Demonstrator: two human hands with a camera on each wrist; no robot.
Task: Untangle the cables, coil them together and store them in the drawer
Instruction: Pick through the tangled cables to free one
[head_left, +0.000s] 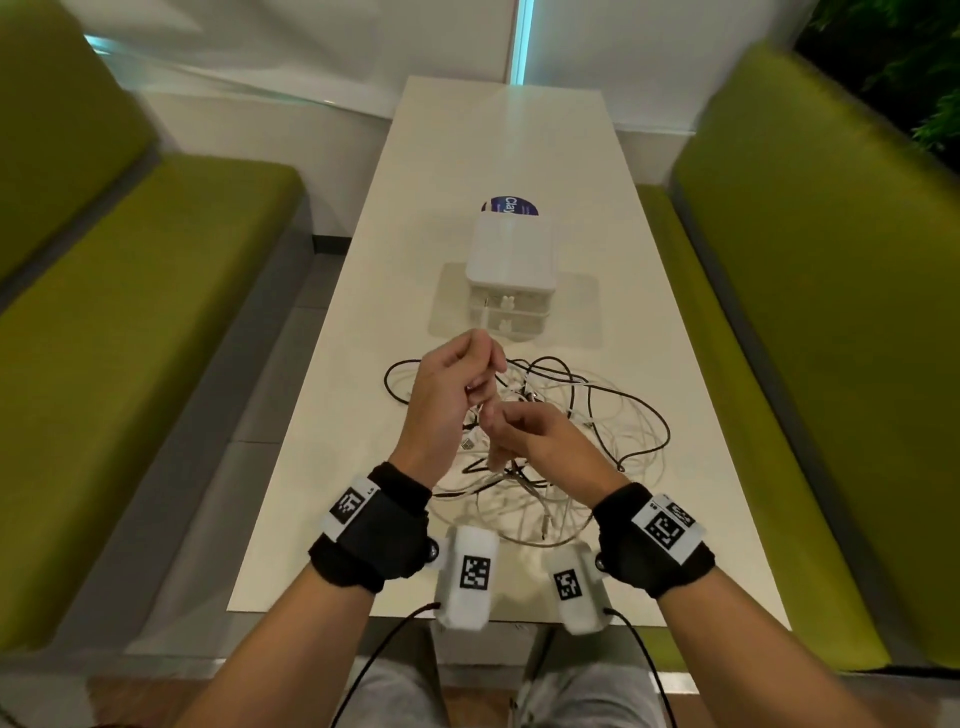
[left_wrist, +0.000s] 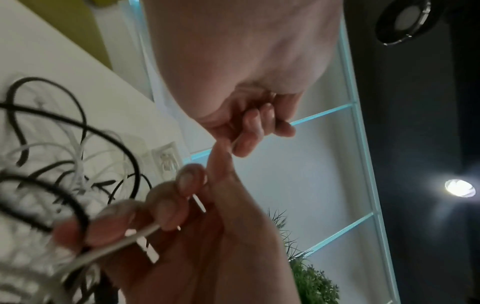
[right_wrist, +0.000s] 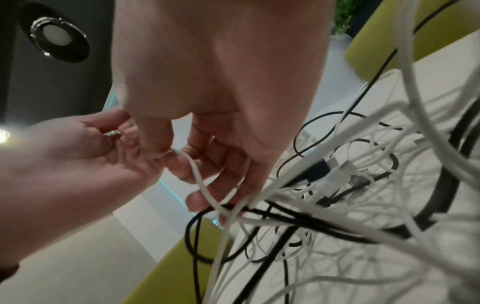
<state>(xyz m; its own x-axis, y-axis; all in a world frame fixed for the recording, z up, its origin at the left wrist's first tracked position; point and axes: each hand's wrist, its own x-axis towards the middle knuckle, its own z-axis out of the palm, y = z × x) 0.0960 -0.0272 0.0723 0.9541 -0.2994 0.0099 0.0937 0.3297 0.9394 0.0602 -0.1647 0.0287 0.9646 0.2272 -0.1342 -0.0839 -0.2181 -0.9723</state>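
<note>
A tangle of white and black cables (head_left: 571, 426) lies on the white table (head_left: 675, 519), close to me. Both hands work above its left part. My left hand (head_left: 485, 374) is raised with curled fingers and pinches a thin white cable end; a metal plug (right_wrist: 111, 133) shows between its fingers. Just below it, my right hand (head_left: 498, 421) pinches a white cable (right_wrist: 200, 181) that runs down into the tangle. In the left wrist view the right hand's fingers (left_wrist: 166, 205) curl round that white cable. The small white drawer unit (head_left: 511, 275) stands behind the tangle, drawers closed.
Green upholstered benches (head_left: 130, 322) (head_left: 810, 312) run along both long sides of the table. A dark round sticker (head_left: 511, 205) lies behind the drawer unit. The unit sits on a translucent mat (head_left: 576, 317). A white wall with a lit strip (head_left: 522, 41) closes the far end.
</note>
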